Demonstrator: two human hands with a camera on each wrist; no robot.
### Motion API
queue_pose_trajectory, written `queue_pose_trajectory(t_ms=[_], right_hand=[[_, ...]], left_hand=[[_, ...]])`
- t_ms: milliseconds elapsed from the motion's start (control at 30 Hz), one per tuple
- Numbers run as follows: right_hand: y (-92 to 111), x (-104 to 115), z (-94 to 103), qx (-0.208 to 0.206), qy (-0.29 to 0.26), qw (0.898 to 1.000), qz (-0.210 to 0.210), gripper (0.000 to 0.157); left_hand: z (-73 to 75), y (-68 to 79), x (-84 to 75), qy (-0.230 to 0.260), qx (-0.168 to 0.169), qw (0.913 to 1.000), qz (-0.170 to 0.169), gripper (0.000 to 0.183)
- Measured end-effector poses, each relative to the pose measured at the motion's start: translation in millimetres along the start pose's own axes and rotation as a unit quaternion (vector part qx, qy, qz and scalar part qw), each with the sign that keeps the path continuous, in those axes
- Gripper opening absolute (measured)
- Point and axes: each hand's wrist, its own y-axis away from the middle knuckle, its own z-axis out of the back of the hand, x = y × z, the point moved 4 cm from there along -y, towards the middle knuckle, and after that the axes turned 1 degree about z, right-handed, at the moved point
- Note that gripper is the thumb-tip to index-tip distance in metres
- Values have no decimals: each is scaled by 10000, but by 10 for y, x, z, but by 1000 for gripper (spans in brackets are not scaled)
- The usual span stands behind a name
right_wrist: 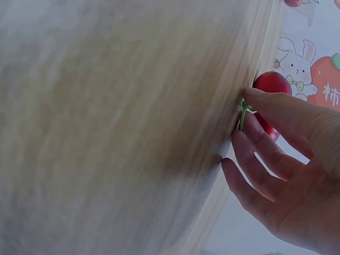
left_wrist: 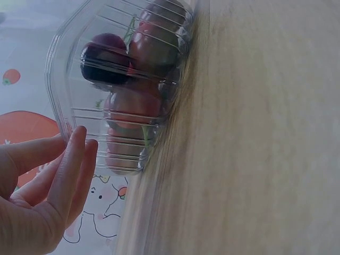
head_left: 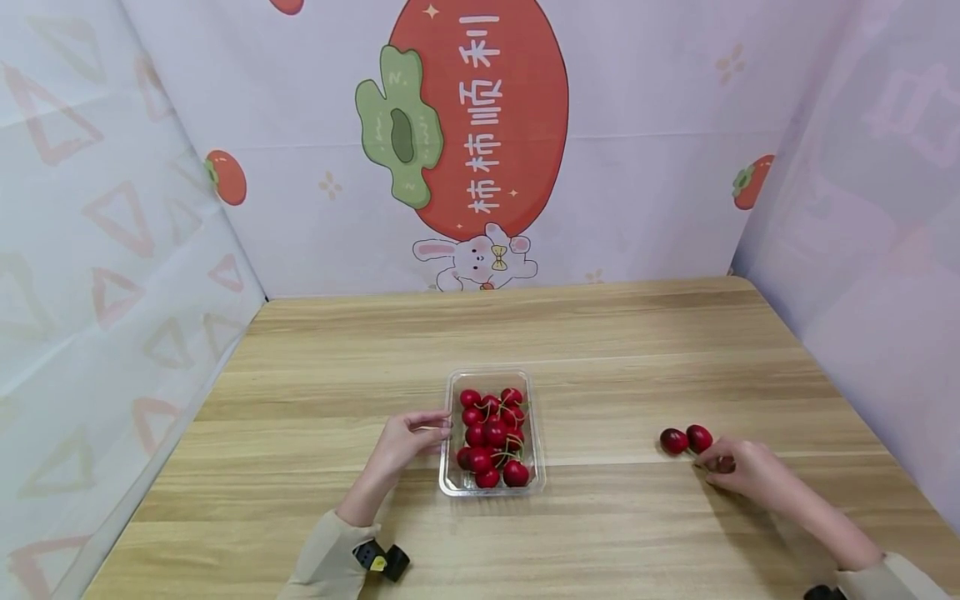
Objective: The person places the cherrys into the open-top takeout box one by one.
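A clear plastic box (head_left: pixel 537 467) of red cherries (head_left: pixel 495 432) with green stems sits mid-table; its ribbed side wall (left_wrist: pixel 114 114) fills the upper left wrist view. At its left rim, my left hand (head_left: pixel 408 442) holds the edge between thumb and fingers. Over to the right, two dark red cherries (head_left: pixel 673 441) lie side by side on the table. My right hand (head_left: pixel 750 471) is just beside them, pinching at their green stem (right_wrist: pixel 244 116) with thumb and fingertips. One cherry (right_wrist: pixel 272 83) shows past the thumb in the right wrist view; the other is partly hidden by the fingers.
The wooden table (head_left: pixel 352 350) stretches out on both sides of the box. Behind it hangs a printed cloth (head_left: pixel 637 208) with a persimmon and rabbit picture, and more cloth walls flank the left and right. A black wrist strap (head_left: pixel 381 560) is on the left sleeve.
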Motion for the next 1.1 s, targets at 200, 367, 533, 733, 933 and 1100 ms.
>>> queue_pose_trajectory(t_ms=[200, 367, 533, 733, 933, 1100], right_hand=[[-9, -4, -8, 327, -92, 9986, -397, 15], [-22, -11, -13, 514, -82, 9959, -745, 12], [-40, 6, -12, 429, -101, 9965, -705, 13], [-71, 61, 34, -69, -36, 9989, -455, 17], [-99, 104, 87, -324, 20, 9985, -443, 20], [-133, 121, 125, -538, 252, 9978, -299, 19]], left_hand=[[-1, 6, -8, 29, -26, 10000, 25, 30], [-3, 9, -15, -16, -30, 10000, 8, 30], [-8, 6, -15, -37, -25, 10000, -20, 30], [-16, 17, -25, -45, -31, 10000, -35, 30], [-8, 7, -9, -72, -38, 10000, -49, 30], [-6, 10, -11, -82, -38, 9999, -59, 30]])
